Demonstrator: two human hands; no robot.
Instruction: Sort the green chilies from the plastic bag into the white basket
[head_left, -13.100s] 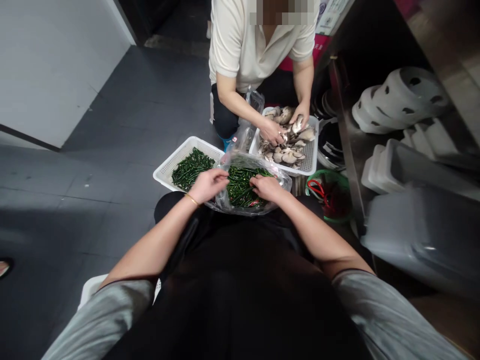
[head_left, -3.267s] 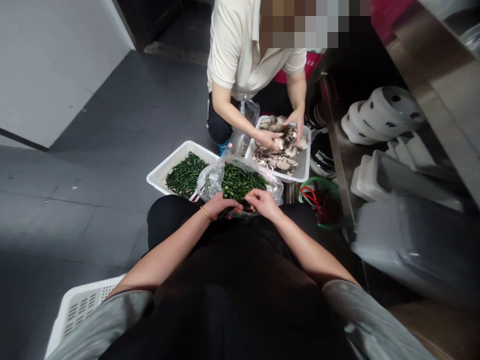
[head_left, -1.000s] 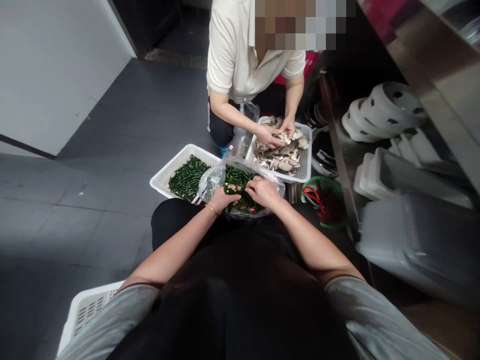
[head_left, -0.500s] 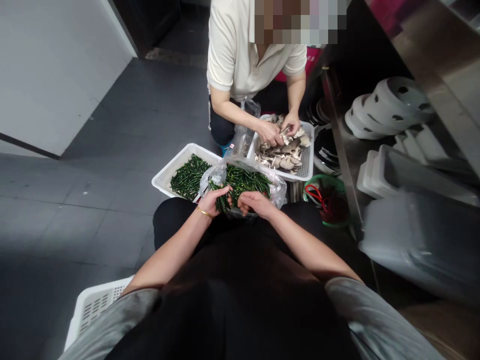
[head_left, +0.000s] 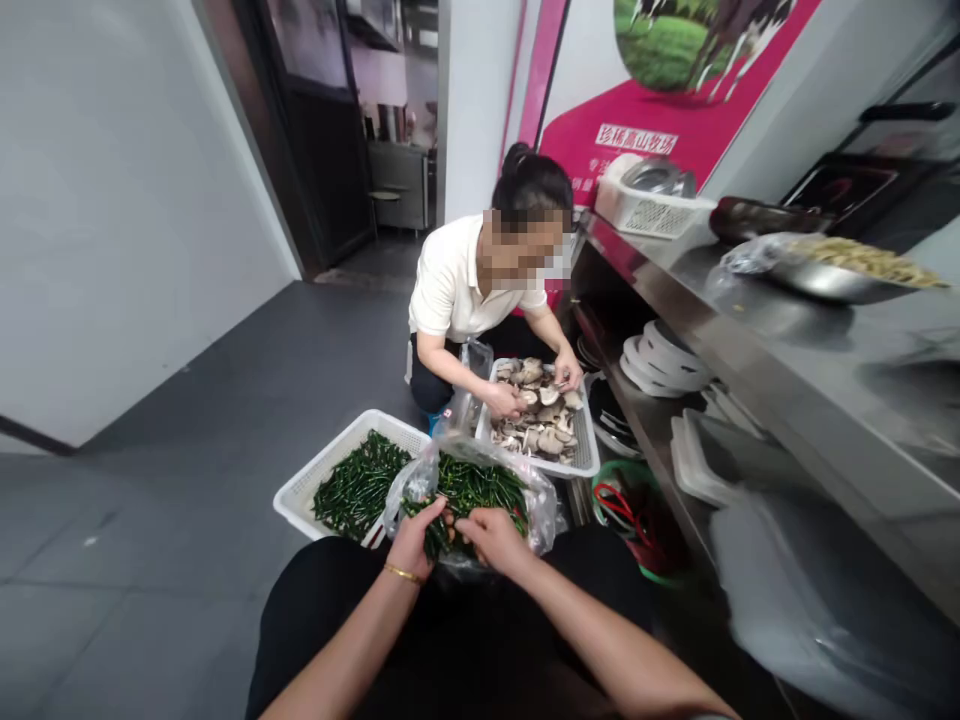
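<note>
your left hand (head_left: 412, 547) has its fingers closed around a small bunch of green stems (head_left: 435, 543). your right hand (head_left: 496, 540) is just beside it, fingers bent inward and close together at the bunch; i cannot tell whether they pinch a stem. both hands are over the near side of an open, clear plastic bag (head_left: 546, 500), which holds more loose stems (head_left: 484, 485). just left of the bag, a white basket (head_left: 298, 497) carries a pile of stems (head_left: 360, 483). across from you, a person (head_left: 446, 280) in a cream shirt has both hands at the mushrooms (head_left: 541, 438) in a second basket (head_left: 589, 452). a metal bowl (head_left: 847, 285) stands on the desk (head_left: 784, 325) at the right.
</note>
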